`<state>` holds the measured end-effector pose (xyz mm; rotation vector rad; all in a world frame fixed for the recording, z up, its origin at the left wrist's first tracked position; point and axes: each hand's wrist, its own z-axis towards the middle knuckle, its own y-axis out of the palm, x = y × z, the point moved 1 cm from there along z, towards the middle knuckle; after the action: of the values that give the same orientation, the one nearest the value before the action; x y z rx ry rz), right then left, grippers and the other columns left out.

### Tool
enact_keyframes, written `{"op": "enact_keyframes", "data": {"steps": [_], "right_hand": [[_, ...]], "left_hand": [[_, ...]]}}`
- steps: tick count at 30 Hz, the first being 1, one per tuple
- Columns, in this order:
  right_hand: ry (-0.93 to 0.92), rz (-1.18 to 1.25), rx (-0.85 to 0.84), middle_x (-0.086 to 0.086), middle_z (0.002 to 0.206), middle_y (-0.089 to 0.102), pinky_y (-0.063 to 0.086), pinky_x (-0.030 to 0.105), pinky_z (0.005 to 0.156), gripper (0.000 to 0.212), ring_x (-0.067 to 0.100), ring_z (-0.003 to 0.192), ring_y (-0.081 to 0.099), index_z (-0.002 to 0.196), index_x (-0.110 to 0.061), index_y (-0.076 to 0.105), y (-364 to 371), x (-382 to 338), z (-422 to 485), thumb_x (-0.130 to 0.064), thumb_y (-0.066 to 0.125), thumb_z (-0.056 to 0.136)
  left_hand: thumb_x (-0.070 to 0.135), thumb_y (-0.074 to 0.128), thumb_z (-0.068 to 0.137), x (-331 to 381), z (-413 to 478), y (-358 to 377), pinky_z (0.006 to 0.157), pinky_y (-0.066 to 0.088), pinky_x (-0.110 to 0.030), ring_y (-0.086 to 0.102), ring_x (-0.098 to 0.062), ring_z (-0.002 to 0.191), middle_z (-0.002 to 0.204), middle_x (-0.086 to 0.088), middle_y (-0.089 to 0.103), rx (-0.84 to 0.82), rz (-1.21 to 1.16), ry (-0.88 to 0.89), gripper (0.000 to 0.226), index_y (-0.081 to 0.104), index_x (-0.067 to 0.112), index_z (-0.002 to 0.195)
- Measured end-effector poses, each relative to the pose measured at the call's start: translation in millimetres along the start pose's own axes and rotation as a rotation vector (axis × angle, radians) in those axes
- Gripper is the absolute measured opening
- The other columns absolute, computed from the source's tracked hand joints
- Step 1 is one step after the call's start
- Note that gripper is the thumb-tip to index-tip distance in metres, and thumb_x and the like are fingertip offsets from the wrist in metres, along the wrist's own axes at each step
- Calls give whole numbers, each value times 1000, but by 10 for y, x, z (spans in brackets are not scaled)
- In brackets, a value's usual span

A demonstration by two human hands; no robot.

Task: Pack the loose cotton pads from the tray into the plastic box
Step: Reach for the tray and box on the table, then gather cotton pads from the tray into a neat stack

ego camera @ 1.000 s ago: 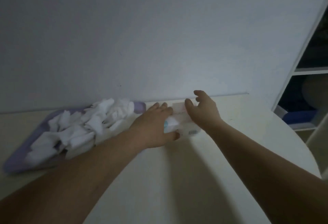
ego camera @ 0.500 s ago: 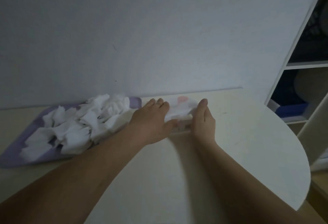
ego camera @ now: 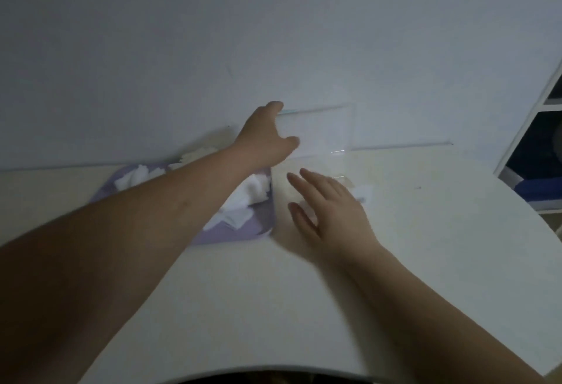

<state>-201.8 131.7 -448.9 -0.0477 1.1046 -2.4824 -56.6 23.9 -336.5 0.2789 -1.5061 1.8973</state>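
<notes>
A clear plastic box (ego camera: 349, 181) lies on the white table against the wall, its transparent lid (ego camera: 322, 131) standing upright. My left hand (ego camera: 267, 137) grips the lid's left edge, thumb in front and fingers at the top corner. My right hand (ego camera: 328, 210) rests flat with fingers spread on the front left part of the box base. A purple tray (ego camera: 258, 225) sits just left of the box, holding a heap of white cotton pads (ego camera: 249, 192); my left forearm hides much of the heap.
The round white table (ego camera: 395, 262) ends in a curved edge at the right and near side. A white shelf unit (ego camera: 535, 140) with a blue item stands at the far right. The wall rises right behind the box and tray.
Both hands were closed around the shut box. Now the lid is swung up and held by my left hand, and my right hand has flattened onto the base. The camera has moved closer.
</notes>
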Motion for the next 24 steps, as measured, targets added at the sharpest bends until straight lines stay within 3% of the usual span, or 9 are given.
{"op": "enact_keyframes", "data": {"steps": [2, 5, 8, 10, 11, 13, 16, 20, 24], "right_hand": [[-45, -61, -50, 1, 103, 72, 47, 43, 92, 34, 30, 95, 65, 127, -22, 67, 86, -28, 17, -38, 54, 99], [35, -123, -40, 0, 80, 66, 46, 42, 85, 24, 33, 81, 62, 103, -22, 72, 145, 18, 65, -37, 54, 97], [139, -158, -23, 8, 99, 73, 39, 50, 111, 24, 35, 104, 65, 102, -16, 74, 172, 45, 116, -31, 59, 91], [122, -168, -2, 17, 126, 68, 35, 56, 116, 31, 39, 127, 57, 114, -10, 72, 154, -68, 183, -24, 65, 87], [88, -141, 14, 18, 130, 65, 39, 55, 113, 32, 40, 128, 56, 115, -8, 71, 141, -169, 228, -20, 66, 86], [17, -9, 36, 11, 120, 69, 54, 45, 93, 23, 34, 117, 61, 107, -11, 73, 125, -440, 300, -19, 64, 87], [36, 208, -116, -2, 93, 70, 55, 38, 70, 20, 24, 91, 64, 92, -18, 73, 265, -812, 368, -27, 55, 89], [174, 228, -250, -3, 82, 67, 53, 41, 69, 20, 21, 81, 60, 84, -21, 71, 591, -802, 499, -28, 53, 88], [238, 292, -229, -3, 85, 68, 52, 35, 71, 15, 20, 83, 63, 90, -22, 76, 766, -673, 638, -21, 61, 88]], "left_hand": [[30, 75, 88, -179, -88, -46, 114, 42, -36, 44, -22, 142, 162, -2, 34, -15, -33, -18, 85, 30, 22, 159], [21, 72, 88, -478, -283, -212, 104, 48, -32, 57, -21, 126, 147, -3, 52, -16, 7, -10, 61, 52, 19, 145], [21, 73, 88, -749, -578, -355, 93, 50, -29, 64, -16, 94, 111, 1, 71, -23, 128, 41, 25, 73, 17, 113], [25, 74, 87, -910, -773, -383, 85, 52, -29, 65, -13, 85, 99, 6, 72, -70, 132, 19, 24, 73, 21, 111], [28, 74, 87, -979, -862, -375, 80, 50, -26, 64, -11, 82, 97, 8, 72, -103, 131, 3, 26, 72, 24, 113], [30, 72, 86, -1089, -988, -307, 75, 46, -25, 63, -12, 85, 98, 7, 67, -156, 163, 13, 25, 69, 26, 111], [24, 67, 83, -1265, -1078, -241, 82, 48, -29, 62, -20, 96, 107, 3, 55, -177, 207, 75, 30, 68, 24, 113], [26, 64, 91, -1516, -1085, -304, 91, 52, -35, 59, -16, 87, 124, 5, 47, -141, 235, 39, 35, 67, 29, 126], [36, 63, 93, -1642, -948, -302, 90, 47, -26, 63, -10, 92, 118, 12, 52, -58, 16, -39, 8, 71, 36, 93]]}}
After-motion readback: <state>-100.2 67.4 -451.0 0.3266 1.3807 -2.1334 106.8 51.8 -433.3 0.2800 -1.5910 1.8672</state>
